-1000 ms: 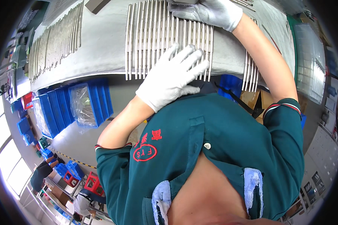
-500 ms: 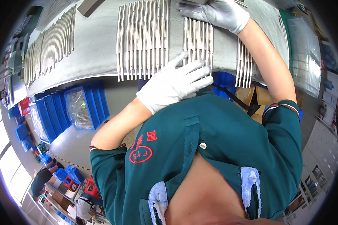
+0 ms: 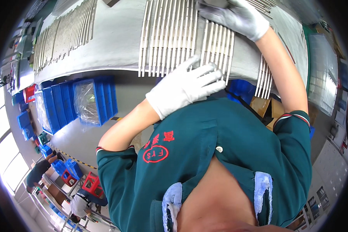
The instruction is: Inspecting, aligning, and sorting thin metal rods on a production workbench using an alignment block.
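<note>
My left hand [image 3: 187, 87], in a white glove, lies open at the near ends of a small group of slim metal rods [image 3: 217, 44]. Its fingers are spread and stretched to the right over the rod ends. Over the far part of that group reaches my right hand [image 3: 239, 19], gloved too, with grey-stained fingers. It grips a dark grey block [image 3: 215, 3], partly cut off by the top edge. A wider row of rods [image 3: 168, 38] lies just to the left, side by side. More rods [image 3: 264, 79] stick out past the table edge under my right forearm.
The table has a grey-white cover [image 3: 116, 42]. Another slanted row of rods [image 3: 65, 36] lies at the far left, and loose rods [image 3: 261, 5] lie beyond my right hand. Blue crates [image 3: 98, 100] with plastic film stand below on the left. Two people [image 3: 79, 203] work in the background.
The whole view has shifted, so the table and rods appear farther right. Both hands keep nearly the same place over the small rod group.
</note>
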### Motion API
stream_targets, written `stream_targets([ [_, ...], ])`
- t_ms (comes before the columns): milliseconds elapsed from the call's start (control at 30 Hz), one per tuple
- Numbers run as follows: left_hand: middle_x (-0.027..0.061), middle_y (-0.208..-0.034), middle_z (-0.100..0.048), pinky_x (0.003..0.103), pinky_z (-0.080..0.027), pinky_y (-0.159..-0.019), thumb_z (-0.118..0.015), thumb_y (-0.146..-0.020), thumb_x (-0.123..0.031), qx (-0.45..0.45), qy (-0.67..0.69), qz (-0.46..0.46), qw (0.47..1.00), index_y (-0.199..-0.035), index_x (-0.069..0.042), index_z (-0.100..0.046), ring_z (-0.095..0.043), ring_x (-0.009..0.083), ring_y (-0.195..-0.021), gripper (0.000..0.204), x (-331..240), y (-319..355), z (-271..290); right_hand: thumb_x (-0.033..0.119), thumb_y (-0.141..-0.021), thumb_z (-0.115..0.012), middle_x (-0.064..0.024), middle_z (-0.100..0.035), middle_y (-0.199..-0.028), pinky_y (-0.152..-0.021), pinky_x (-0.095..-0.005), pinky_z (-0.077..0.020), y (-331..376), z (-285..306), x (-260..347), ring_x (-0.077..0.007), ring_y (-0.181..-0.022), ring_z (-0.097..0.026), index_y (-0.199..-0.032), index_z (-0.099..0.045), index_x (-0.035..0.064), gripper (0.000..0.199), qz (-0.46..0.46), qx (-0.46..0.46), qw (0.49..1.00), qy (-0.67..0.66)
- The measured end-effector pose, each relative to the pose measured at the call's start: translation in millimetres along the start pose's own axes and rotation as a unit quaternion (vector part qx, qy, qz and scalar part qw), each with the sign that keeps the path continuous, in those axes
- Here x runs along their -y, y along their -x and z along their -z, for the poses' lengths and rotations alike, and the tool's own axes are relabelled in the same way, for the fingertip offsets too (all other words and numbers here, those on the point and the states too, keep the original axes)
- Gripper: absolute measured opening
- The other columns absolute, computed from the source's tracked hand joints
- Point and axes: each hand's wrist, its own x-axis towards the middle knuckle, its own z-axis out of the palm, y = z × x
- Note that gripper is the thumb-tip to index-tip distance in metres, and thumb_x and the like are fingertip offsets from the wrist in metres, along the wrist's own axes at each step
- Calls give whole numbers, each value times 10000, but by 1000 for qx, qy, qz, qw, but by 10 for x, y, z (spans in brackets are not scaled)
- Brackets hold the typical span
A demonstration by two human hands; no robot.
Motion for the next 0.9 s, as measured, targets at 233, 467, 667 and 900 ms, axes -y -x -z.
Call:
stream_targets([
  [233, 78, -1346, -512, 525, -311, -1103, -758, -735, -338, -38, -10, 51, 998, -1347, -165, -489, -469, 257, -1285, 691, 93, 184, 140, 273, -979, -528, -257, -508, -1304, -1023, -609, -431, 524, -107, 213, -462, -1191, -521, -1419, -357, -20, 556, 25, -90, 995, -34],
  [467, 137, -1346, -521, 557, -363, -1049, -809, -675, -367, -45, -108, 200, 973, -1358, -148, -496, -468, 359, -1264, 782, 275, 483, 298, 169, -1010, -472, -249, -241, -1524, -1214, -491, -185, -188, 107, 212, -406, -1442, -196, -1486, -161, -42, 606, -70, -6, 997, -43],
  [667, 143, -1358, -510, 515, -379, -1061, -812, -677, -335, -42, -82, 188, 978, -1361, -182, -498, -460, 379, -1265, 769, 324, 496, 268, 225, -1000, -502, -228, -511, -1232, -1015, -567, -463, -1084, -196, -300, -406, -1162, -529, -1345, -384, -25, 442, -85, 94, 992, -4],
  [900, 104, -1323, -511, 505, -380, -1058, -775, -713, -353, -53, -47, 126, 990, -1316, -218, -524, -466, 363, -1242, 666, 275, 343, 191, 252, -998, -500, -249, -490, -1257, -1034, -559, -454, -920, -74, -206, -425, -1161, -520, -1338, -364, -43, 470, -147, 27, 987, -59],
])
